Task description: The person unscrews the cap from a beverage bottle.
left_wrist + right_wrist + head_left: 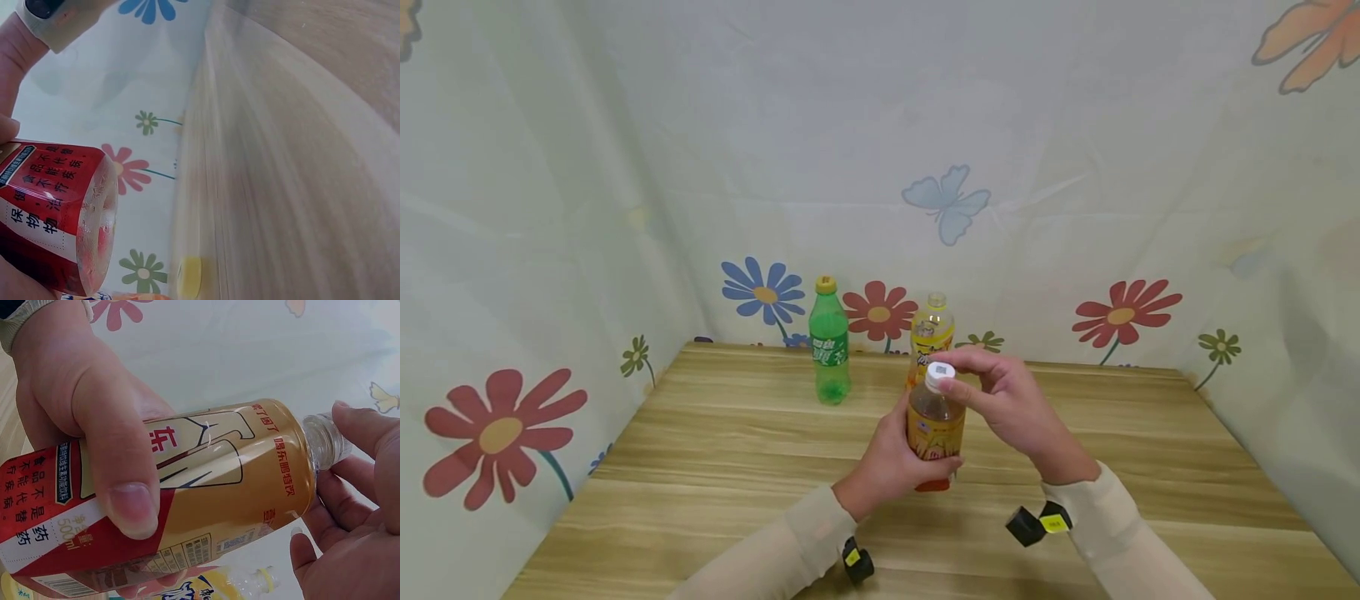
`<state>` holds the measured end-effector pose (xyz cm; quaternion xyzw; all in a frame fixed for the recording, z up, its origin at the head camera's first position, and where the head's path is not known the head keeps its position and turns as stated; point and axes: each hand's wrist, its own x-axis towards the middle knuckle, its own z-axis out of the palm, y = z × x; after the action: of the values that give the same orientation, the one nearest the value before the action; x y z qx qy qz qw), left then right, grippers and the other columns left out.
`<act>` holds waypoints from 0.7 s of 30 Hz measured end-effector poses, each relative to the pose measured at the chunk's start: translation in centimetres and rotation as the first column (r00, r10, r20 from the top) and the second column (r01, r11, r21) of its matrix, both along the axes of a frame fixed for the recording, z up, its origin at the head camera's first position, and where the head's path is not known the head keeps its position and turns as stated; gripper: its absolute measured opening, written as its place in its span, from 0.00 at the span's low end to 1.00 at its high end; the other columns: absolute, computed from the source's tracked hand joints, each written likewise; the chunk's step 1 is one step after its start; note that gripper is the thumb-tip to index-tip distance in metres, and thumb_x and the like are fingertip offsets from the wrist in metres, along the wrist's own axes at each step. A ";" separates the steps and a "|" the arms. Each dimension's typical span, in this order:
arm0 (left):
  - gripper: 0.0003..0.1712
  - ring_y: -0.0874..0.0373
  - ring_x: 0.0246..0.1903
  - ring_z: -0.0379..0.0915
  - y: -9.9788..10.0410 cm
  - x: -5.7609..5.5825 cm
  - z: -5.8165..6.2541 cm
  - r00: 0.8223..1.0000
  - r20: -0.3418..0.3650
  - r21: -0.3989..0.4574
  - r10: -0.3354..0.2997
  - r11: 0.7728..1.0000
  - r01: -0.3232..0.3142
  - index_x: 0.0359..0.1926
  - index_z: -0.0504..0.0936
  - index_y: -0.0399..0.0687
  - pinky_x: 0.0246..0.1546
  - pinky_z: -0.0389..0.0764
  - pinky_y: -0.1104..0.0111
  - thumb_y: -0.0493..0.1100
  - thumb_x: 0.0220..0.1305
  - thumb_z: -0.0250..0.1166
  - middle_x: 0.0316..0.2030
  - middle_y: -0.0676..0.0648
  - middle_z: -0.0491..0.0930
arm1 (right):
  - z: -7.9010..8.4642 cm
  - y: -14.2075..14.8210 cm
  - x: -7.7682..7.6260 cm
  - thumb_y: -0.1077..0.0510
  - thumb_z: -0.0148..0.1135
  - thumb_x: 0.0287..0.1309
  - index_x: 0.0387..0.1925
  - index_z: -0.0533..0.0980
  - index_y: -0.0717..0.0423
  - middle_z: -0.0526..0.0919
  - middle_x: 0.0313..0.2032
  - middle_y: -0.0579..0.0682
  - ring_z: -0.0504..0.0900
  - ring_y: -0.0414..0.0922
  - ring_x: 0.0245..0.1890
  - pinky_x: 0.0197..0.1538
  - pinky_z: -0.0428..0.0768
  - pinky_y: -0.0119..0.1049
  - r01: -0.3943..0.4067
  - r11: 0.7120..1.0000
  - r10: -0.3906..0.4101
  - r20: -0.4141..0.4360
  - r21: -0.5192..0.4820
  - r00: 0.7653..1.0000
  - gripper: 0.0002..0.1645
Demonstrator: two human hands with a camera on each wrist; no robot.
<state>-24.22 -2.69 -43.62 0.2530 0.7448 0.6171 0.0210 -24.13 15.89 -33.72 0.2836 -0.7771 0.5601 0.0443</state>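
My left hand grips a drink bottle with a gold and red label round its body. It stands nearly upright in the head view, and its base is lifted off the table in the left wrist view. The thumb and fingers of my right hand pinch the white cap at its top. In the right wrist view the right thumb lies against the clear neck, with other fingers below it.
Behind the held bottle stands a yellow-labelled bottle without a cap. A green bottle with a yellow cap stands to its left. One loose yellow cap lies on the wooden table. Flower-patterned cloth encloses the table.
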 end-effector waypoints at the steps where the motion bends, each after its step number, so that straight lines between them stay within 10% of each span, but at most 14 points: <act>1: 0.47 0.61 0.56 0.78 0.0 0.0 0.0 1.000 -0.002 0.000 -0.001 1.000 0.001 0.71 0.61 0.68 0.63 0.78 0.62 0.43 0.57 0.78 0.60 0.57 0.77 | 0.0 0.0 0.0 0.60 0.67 0.66 0.58 0.81 0.60 0.83 0.57 0.53 0.79 0.43 0.59 0.61 0.79 0.34 -0.005 1.000 0.005 0.000 0.000 1.000 0.20; 10: 0.48 0.61 0.57 0.78 -0.1 0.1 0.1 1.000 -0.010 -0.017 -0.009 1.000 0.008 0.72 0.60 0.68 0.63 0.78 0.63 0.42 0.57 0.78 0.61 0.56 0.76 | -0.1 -0.1 0.1 0.58 0.74 0.59 0.68 0.73 0.47 0.83 0.56 0.50 0.80 0.46 0.55 0.63 0.77 0.46 0.027 0.999 -0.027 -0.010 0.046 1.000 0.36; 21: 0.48 0.61 0.58 0.78 -0.2 0.0 0.0 0.999 -0.029 -0.011 -0.016 1.000 0.016 0.72 0.60 0.69 0.63 0.78 0.65 0.44 0.57 0.78 0.62 0.57 0.76 | -0.2 -1.5 0.7 0.52 0.82 0.49 0.44 0.80 0.55 0.83 0.43 0.51 0.78 0.50 0.48 0.57 0.75 0.48 0.293 0.955 -0.291 0.058 -0.033 0.955 0.24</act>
<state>-24.19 -2.85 -43.65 0.2676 0.7464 0.6091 0.0166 -23.47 14.36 -33.93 0.1499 -0.7998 0.5704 0.1119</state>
